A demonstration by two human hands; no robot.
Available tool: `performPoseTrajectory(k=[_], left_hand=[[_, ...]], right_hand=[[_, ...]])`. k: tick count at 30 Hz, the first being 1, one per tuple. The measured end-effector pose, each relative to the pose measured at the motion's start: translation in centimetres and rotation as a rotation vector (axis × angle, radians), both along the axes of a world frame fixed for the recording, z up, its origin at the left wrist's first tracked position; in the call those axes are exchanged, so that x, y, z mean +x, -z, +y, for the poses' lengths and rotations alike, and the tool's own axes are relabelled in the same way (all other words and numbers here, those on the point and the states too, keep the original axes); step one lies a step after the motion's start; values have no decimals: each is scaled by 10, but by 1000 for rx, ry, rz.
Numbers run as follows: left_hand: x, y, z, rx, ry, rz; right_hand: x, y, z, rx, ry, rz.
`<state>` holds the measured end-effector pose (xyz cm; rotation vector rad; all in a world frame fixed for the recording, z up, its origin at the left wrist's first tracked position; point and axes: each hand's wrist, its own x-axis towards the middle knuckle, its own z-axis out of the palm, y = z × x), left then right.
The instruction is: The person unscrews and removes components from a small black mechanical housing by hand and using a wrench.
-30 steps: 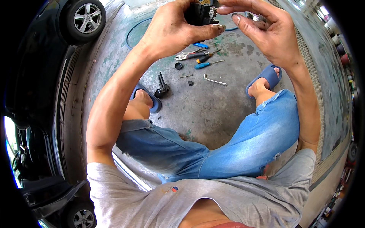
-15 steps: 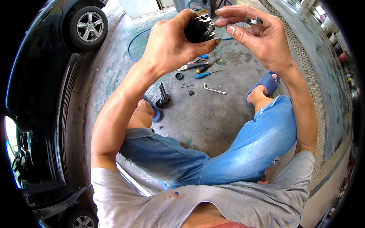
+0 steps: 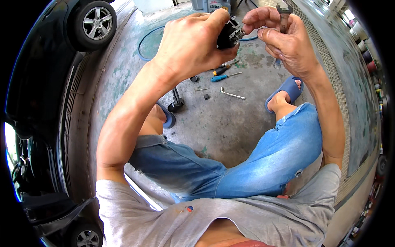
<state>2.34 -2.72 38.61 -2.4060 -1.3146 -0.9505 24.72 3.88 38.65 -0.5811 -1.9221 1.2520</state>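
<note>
Where I stand: grey concrete floor (image 3: pixel 230 127), stained, green patches (image 3: pixel 203 152); grated strip (image 3: pixel 322 51) along right, more floor beyond; dark car (image 3: pixel 37 82) parked left; pale panel (image 3: pixel 154 5) at far end; blurred clutter (image 3: pixel 371 66) lining right edge; bright light, upper right

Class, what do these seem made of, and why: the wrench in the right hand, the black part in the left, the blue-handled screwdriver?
Wrench: metal, probably steel, dull grey sheen. Black part: casing perhaps plastic, evenly dark; silvery fittings glint like metal. Blue-handled screwdriver: evenly coloured, smooth-looking handle, likely plastic; thin greyish shaft, apparently metal.
</note>
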Motion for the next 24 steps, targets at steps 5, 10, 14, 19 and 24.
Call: performPoseTrajectory(k=[5,10,14,19,24], left_hand=[[0,-1,-2,-33,-17,20],[0,-1,-4,-81,-38,62],[3,-4,-5,-98,-50,53],[6,-12,-6,-142,-42,69],[8,-16,-6,-269,-113,93]], right_hand=[[-2,1,0,-67,2,-9],[-4,6,1,-161,-14,8],[-5,4,1,-249,-34,38],[-7,6,1,-299,-56,72],[-6,-3,-1,-534,-325,267]])
